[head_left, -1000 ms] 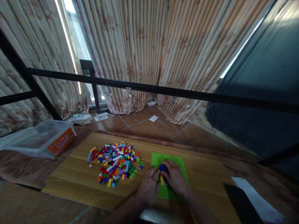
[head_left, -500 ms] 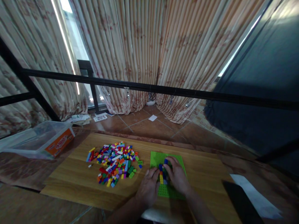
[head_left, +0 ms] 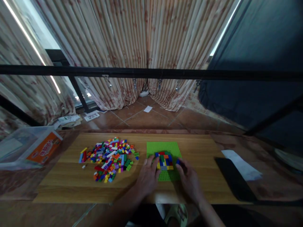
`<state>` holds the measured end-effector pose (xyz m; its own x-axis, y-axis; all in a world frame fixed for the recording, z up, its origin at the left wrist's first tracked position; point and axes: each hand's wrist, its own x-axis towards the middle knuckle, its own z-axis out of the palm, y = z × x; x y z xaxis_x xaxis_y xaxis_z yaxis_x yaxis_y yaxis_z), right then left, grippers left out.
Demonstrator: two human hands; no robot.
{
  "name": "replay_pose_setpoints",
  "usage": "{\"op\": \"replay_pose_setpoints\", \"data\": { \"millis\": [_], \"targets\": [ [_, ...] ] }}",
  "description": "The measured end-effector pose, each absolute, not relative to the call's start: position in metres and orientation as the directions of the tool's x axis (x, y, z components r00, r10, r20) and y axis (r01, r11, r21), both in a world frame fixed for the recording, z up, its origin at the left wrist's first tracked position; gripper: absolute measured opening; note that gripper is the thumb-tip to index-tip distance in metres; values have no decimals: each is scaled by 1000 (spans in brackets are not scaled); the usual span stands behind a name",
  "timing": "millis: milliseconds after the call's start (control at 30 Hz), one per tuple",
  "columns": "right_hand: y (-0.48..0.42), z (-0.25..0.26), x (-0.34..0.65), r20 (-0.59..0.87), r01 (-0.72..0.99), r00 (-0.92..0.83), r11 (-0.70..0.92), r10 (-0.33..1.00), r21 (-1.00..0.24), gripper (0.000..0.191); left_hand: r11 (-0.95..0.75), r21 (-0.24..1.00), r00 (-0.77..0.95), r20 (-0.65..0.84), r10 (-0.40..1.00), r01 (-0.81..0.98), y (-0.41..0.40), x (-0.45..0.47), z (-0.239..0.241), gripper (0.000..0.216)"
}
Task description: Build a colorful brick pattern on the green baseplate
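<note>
On the wooden board a green studded baseplate (head_left: 174, 146) carries a low build of coloured toy bricks (head_left: 165, 160), blue, red, yellow, green and orange. My left hand (head_left: 148, 173) lies at the build's left side, fingers stretched and apart, their tips touching or very close to its edge. Over the plate's right edge, my right hand (head_left: 189, 178) pinches a blue brick (head_left: 178, 161) between thumb and fingers, apart from the build. The palm side of both hands is hidden.
A loose heap of mixed bricks (head_left: 111, 157) spreads over the left of the wooden board (head_left: 78, 189). Beyond it stands a clear plastic box (head_left: 21, 154) with an orange label. At the right lie a black flat object (head_left: 233, 179) and white paper (head_left: 241, 164). A dark bar (head_left: 146, 73) crosses behind.
My right hand has moved off the build to the right, with a blue brick in its fingers, uncovering the build's top. My left hand stays beside it. The camera view has shifted.
</note>
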<state>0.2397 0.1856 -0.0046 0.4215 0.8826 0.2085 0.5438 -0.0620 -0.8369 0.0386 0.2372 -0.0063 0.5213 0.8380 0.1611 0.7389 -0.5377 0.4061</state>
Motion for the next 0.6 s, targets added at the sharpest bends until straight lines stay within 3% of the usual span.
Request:
{"op": "replay_pose_setpoints", "data": {
  "millis": [367, 600],
  "targets": [
    [183, -3, 231, 194, 588, 381, -75, 904, -806, 44, -642, 183, 618, 176, 766, 744, 246, 47, 7, 46],
    [180, -11, 221, 291, 649, 370, -21, 882, -761, 39, -642, 239, 633, 125, 764, 728, 249, 46, 7, 47]
  ]
}}
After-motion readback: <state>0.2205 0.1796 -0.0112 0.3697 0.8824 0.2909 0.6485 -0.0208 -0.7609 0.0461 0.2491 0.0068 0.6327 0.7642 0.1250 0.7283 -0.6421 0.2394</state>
